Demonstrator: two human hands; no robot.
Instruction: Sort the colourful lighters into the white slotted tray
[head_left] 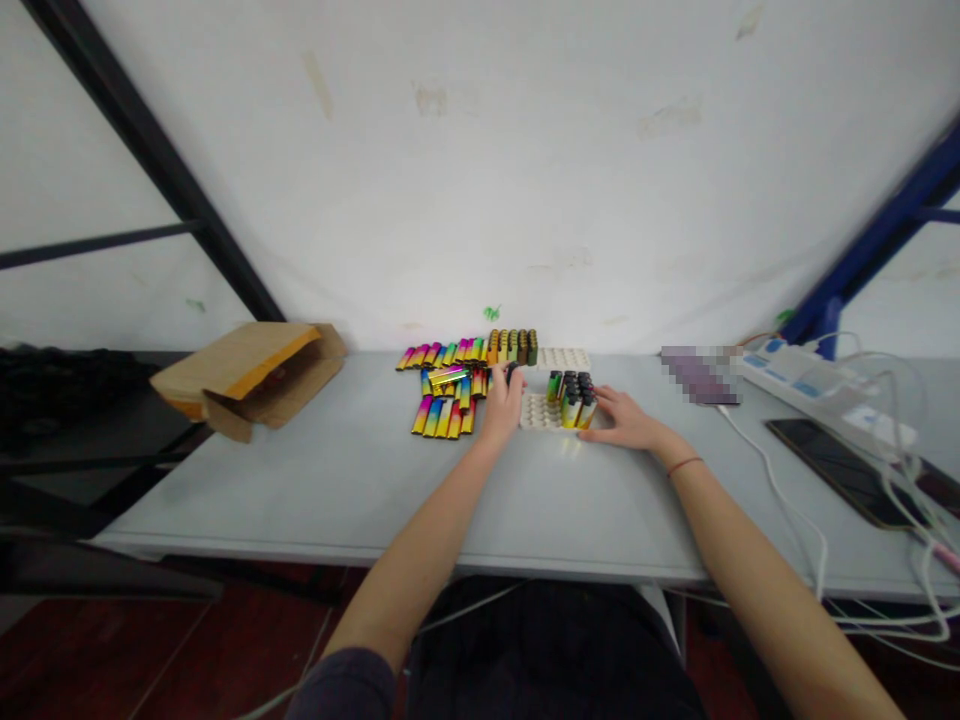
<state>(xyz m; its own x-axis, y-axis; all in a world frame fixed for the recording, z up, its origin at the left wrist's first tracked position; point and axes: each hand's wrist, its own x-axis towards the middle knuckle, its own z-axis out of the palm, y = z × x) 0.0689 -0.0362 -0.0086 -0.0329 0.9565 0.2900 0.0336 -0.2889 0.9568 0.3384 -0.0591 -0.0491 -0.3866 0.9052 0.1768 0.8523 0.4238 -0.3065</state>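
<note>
A white tray [534, 413] with round holes lies on the grey table [360, 480]. Several lighters [571, 395] stand upright in its right part. My left hand [504, 400] is closed on a dark-topped lighter [511, 372] just left of the tray. My right hand [624, 418] rests flat beside the tray's right edge, fingers touching it. A pile of rainbow-coloured lighters [446, 385] lies to the left of my left hand. A row of darker lighters [513, 346] stands behind them.
A second white tray [564, 357] lies behind the first. An open cardboard box [251, 375] sits at the table's left. At the right are a power strip [817, 385] with white cables and a dark phone [840, 460].
</note>
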